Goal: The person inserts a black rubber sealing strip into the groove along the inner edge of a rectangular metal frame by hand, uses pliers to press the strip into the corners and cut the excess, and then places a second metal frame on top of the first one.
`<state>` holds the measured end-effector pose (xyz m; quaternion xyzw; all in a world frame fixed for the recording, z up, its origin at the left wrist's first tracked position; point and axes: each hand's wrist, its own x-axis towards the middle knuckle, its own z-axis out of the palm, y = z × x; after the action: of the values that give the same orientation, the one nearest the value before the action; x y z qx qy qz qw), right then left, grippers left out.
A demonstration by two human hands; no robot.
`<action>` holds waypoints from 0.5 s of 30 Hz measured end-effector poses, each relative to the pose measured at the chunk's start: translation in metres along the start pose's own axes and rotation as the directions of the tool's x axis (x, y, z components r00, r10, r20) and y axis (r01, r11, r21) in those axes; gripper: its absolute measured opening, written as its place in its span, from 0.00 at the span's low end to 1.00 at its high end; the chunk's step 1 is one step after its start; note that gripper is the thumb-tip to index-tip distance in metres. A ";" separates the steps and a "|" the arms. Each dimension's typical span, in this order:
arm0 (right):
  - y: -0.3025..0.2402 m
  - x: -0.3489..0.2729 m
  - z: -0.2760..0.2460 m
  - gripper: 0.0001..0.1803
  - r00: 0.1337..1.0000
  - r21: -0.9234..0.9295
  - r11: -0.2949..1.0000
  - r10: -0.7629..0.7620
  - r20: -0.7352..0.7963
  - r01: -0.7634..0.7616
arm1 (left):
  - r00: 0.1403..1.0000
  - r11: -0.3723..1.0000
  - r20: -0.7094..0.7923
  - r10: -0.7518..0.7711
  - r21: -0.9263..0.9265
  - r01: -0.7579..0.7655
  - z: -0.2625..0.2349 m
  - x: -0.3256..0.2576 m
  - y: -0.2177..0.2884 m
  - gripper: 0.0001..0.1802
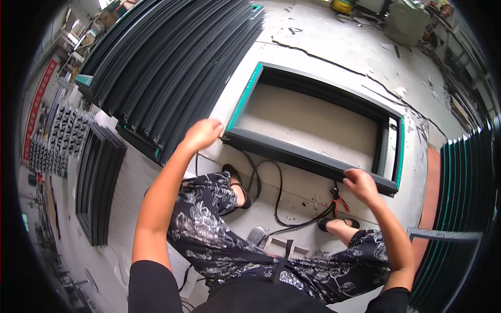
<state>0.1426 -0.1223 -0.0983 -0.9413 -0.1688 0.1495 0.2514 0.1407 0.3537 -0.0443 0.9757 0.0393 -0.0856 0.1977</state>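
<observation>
A dark rectangular window frame (308, 151) with green strips along its two short sides lies in front of me. My left hand (202, 134) is beside its near left corner, fingers curled closed, and what they hold, if anything, is hidden. On the near rail, toward its right end, my right hand (361, 183) rests with closed fingers. Whether it pinches something there cannot be made out. A long black strip or cord (280, 195) runs from under the near left corner and loops over the floor between my feet. Cutting pliers with orange handles (342, 203) are below the near rail.
A large stack of dark frames (167, 57) stands close by at left, with a smaller stack (99, 188) below it. More green-edged frames (464, 182) stand at right. A wrapped bundle (407, 23) and scraps lie on the far floor.
</observation>
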 end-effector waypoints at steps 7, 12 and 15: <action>-0.061 0.125 0.125 0.24 0.981 -0.272 0.942 -0.192 0.039 0.195 | 0.758 0.485 0.183 -0.626 -0.670 0.562 0.134 0.065 -0.133 0.11; -0.055 0.150 0.167 0.43 0.969 -0.438 0.876 -0.245 -0.038 0.204 | 0.556 0.227 0.450 -0.699 -0.597 0.769 0.269 0.038 -0.146 0.10; -0.029 0.149 0.168 0.41 0.992 -0.410 0.903 -0.109 0.065 0.126 | 0.521 0.310 0.399 -0.755 -0.483 0.819 0.317 0.037 -0.104 0.26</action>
<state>0.2078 0.0315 -0.2518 -0.9580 -0.2581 0.1138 0.0519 0.1175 0.3262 -0.3775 0.7002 0.5253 -0.2002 0.4402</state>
